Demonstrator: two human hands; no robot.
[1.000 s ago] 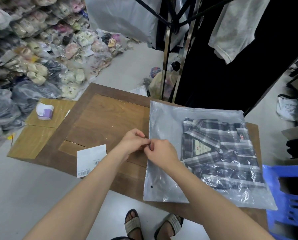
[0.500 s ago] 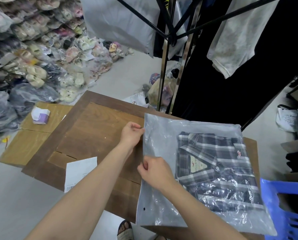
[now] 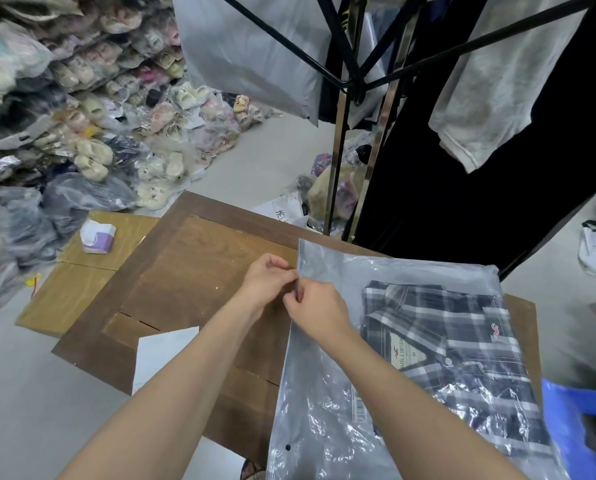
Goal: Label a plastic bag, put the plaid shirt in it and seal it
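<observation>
Pinching the open left edge of the plastic bag (image 3: 327, 393), the left hand (image 3: 267, 282) and right hand (image 3: 315, 308) meet fingertip to fingertip at the seal strip, each closed on the film, near the edge's far end. To seal it well, I judge the hands should keep both lips aligned and pressed flat, then run along the whole edge toward the near corner, squeezing air out so no gap or wrinkle is left. The plaid shirt (image 3: 452, 355) already lies folded inside the bag, to the right of the right hand and apart from the edge being closed. The bag rests on the brown worktop (image 3: 199, 271), with a white label sheet (image 3: 163, 353) lying under the left forearm.
</observation>
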